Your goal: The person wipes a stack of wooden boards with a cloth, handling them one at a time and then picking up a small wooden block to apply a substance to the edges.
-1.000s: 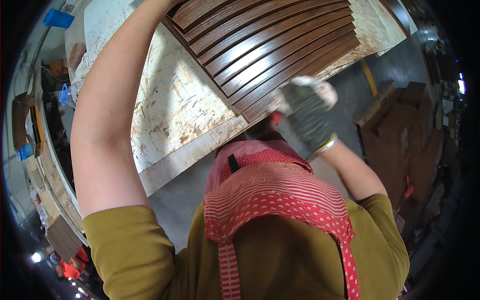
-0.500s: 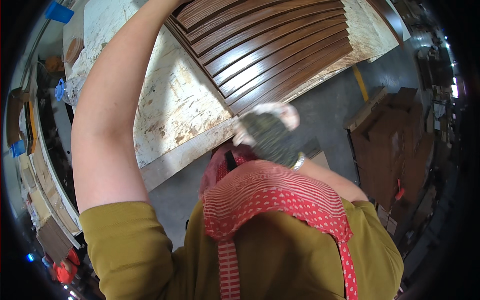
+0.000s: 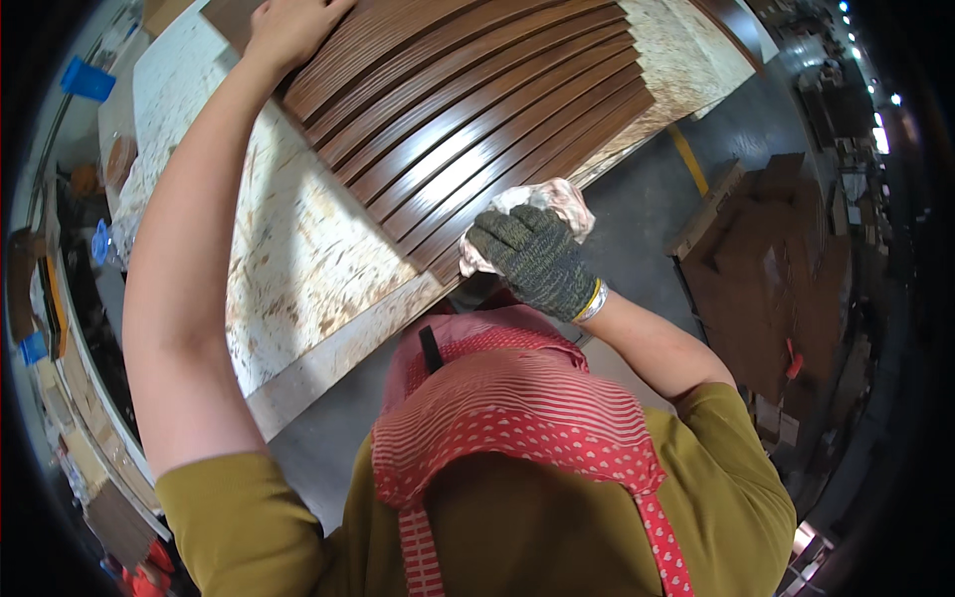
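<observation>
My gloved right hand (image 3: 537, 261) pressed a soft rag (image 3: 552, 199) (limp, best bunched under the palm) against the near edge of the brown slats (image 3: 477, 109) on the worktop (image 3: 288, 259). My bare left hand (image 3: 293, 28) lay spread flat on their far end; the slats looked stiff and slick.

Woodworking shop: slatted wood panel (image 3: 477, 109) on workbench (image 3: 288, 269).

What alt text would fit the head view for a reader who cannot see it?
A gloved right hand presses a pale cloth onto the near edge of brown ribbed wooden panels lying on a chipboard table. The bare left hand rests flat on the panels' far end.
</observation>
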Demonstrator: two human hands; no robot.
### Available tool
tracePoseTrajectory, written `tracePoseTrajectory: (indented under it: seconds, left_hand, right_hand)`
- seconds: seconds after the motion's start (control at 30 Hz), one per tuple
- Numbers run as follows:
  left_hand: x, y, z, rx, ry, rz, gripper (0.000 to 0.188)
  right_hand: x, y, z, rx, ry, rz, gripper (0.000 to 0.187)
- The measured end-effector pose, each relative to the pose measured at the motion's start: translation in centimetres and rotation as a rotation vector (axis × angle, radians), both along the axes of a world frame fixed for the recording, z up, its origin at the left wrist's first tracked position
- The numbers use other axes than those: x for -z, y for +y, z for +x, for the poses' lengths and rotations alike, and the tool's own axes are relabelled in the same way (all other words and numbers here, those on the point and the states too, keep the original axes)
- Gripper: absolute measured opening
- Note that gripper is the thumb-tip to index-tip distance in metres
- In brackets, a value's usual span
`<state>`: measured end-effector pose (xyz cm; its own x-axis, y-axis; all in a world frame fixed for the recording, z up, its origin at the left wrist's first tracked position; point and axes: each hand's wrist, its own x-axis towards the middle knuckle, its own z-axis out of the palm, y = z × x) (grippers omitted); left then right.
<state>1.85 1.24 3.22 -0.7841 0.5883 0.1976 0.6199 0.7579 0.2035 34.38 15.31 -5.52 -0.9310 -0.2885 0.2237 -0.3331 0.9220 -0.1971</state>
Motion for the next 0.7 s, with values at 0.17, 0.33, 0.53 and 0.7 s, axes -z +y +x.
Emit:
tracePoseTrajectory:
  seconds: [0.17, 0.33, 0.53, 0.7]
  left_hand:
    - [-0.4, -0.3, 0.1, -0.02, 0.006, -0.026, 0.049]
    - [2.4, -1.1, -2.7, 0.003, 0.12, -0.039, 0.048]
    - [2.5, -0.9, -3.4, 0.088, 0.218, -0.069, 0.049]
    - [2.8, -1.4, -3.5, 0.088, 0.205, -0.039, 0.049]
  right_hand:
    - [1.4, 14.0, -1.4, 0.276, 0.105, 0.066, 0.041]
    - [-2.1, 10.8, -2.3, 0.365, -0.226, -0.081, 0.04]
    - [4.8, 15.5, -0.1, 0.189, 0.168, 0.208, 0.045]
    - [-1.6, 28.7, -3.4, 0.615, -0.165, 0.527, 0.043]
